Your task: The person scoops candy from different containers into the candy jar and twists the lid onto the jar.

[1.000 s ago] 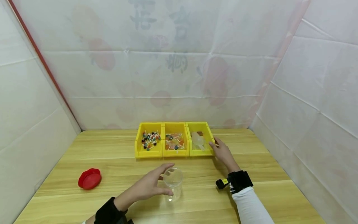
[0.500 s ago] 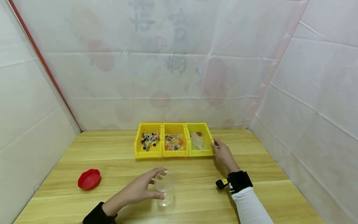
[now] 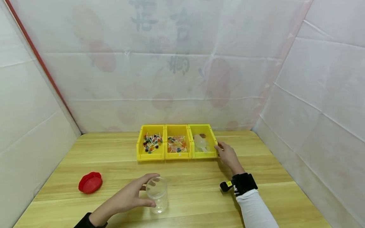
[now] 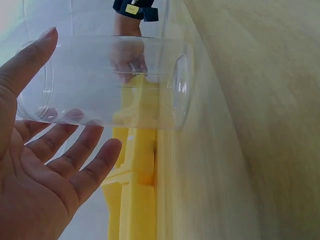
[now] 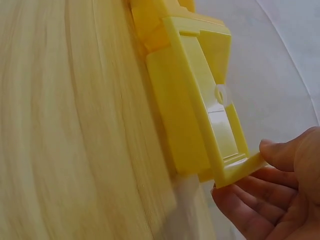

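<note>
My left hand [image 3: 141, 193] curls round a clear lidless plastic jar [image 3: 156, 193] standing upright on the wooden table, thumb on the far side and fingers on the near side. In the left wrist view the jar [image 4: 110, 82] lies between the thumb and the fingers [image 4: 75, 150]. My right hand [image 3: 221, 150] pinches the front right corner of the right yellow bin [image 3: 204, 155]. The right wrist view shows the thumb above and the fingers [image 5: 245, 200] below that bin's corner [image 5: 235, 170].
Three yellow bins stand side by side at the back: the left bin [image 3: 150, 156] and the middle bin [image 3: 178, 155] hold lollipops, the right one pale wrappers. A red lid [image 3: 90, 182] lies at the left. White sheeting walls the table [image 3: 199, 196] on three sides.
My left hand has slid the clear jar to the left and a little nearer to me. The right hand has stayed on the bin's corner.
</note>
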Motion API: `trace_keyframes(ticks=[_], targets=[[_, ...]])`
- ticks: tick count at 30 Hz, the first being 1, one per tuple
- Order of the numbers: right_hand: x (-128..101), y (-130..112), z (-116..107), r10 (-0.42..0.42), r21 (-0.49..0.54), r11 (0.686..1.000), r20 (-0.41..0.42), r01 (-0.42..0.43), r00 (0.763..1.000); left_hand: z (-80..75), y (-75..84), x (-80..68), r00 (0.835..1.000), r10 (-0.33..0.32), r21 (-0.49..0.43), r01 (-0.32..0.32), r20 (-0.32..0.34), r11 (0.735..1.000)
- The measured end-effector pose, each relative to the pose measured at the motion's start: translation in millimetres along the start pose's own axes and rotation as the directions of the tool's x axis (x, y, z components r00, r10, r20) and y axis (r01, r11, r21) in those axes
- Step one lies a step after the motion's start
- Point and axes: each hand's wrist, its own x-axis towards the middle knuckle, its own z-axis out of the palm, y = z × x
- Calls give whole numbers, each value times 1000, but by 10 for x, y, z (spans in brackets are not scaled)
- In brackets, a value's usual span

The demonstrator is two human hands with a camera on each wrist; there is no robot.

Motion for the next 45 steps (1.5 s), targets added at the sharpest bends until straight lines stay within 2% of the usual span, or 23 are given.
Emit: trace_keyframes(ticks=[5, 8, 12, 14, 17, 20, 22, 24, 25, 28, 31, 34, 39, 41, 45], targets=[[-26, -81, 31, -21, -64, 998, -34, 19, 999, -76, -44, -58, 1000, 3, 21, -4, 10, 1000], [-27, -111, 40, -18, -98, 995, -50, 13, 999, -141, -82, -88, 999, 13, 38, -14, 39, 999], [-20, -115, 43, -6, -116, 993, -61, -1, 998, -303, -154, -143, 995, 2, 86, -11, 95, 996], [-16, -110, 46, 1, -118, 993, -63, -8, 998, -414, -211, -165, 995, -12, 124, -1, 101, 992], [-15, -91, 34, 1, -127, 992, -63, -9, 998, -579, -321, -163, 996, -39, 141, 28, 76, 990], [-17, -88, 20, 3, -130, 991, -62, -11, 998, -735, -434, -124, 996, -77, 86, 73, 41, 994], [-24, -103, 7, 7, -129, 991, -67, -15, 998, -813, -504, -77, 993, -118, 66, 119, -7, 991], [-34, -134, -7, 13, -125, 992, -79, -23, 997, -863, -560, -17, 985, -157, 55, 161, -76, 985], [-43, -155, -16, 18, -123, 992, -88, -28, 996, -878, -582, 15, 975, -186, 60, 194, -122, 979], [-61, -225, -48, 22, -132, 990, -136, -40, 990, -898, -632, 114, 937, -247, 62, 270, -249, 961], [-89, -300, -82, 1, -150, 988, -191, -30, 982, -914, -670, 208, 897, -288, 30, 316, -334, 948], [-119, -377, -112, -23, -152, 988, -227, -12, 974, -941, -716, 293, 874, -322, -47, 328, -363, 943], [-158, -504, -109, -55, -150, 988, -233, 20, 971, -957, -839, 442, 857, -374, -200, 321, -355, 926], [-166, -538, -84, -70, -154, 987, -215, 37, 974, -944, -894, 506, 850, -379, -193, 329, -365, 924], [-173, -545, -4, -91, -172, 983, -130, 68, 987, -889, -966, 620, 842, -375, -94, 368, -388, 925]])
